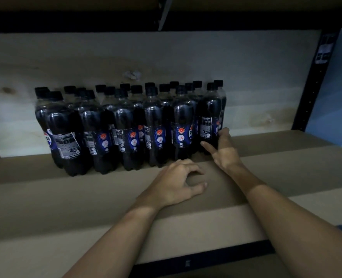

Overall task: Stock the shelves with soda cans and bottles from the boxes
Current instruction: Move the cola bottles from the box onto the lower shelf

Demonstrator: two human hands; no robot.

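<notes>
Right hand (226,151) spread against the lower part of the rightmost front bottle (209,117): thumb up along its right side, forefinger laid straight across its front near the base. Fingers straight and apart, touching rather than gripping. Remaining fingers mostly hidden behind the palm.

Left hand (178,181) just in front of the front row, low over the shelf board (65,197). Fingers loosely curled, thumb tip and forefinger tip a little apart, nothing held. Resting on the board or hovering above it: cannot tell.

Bottles (126,133) of dark cola, all upright, black caps on, blue labels at mid-height. Packed side by side in several rows towards the back of the shelf board, left of centre to centre, with the touched bottle at the right end of the front row. Rear rows close to the pale back panel (166,57); touching it or not, cannot tell.

Bare brown board to the right of the group. Dark metal upright (314,83) at the far right with a pale sticker (324,49) near its top, print too blurred to read. Dim light throughout.
</notes>
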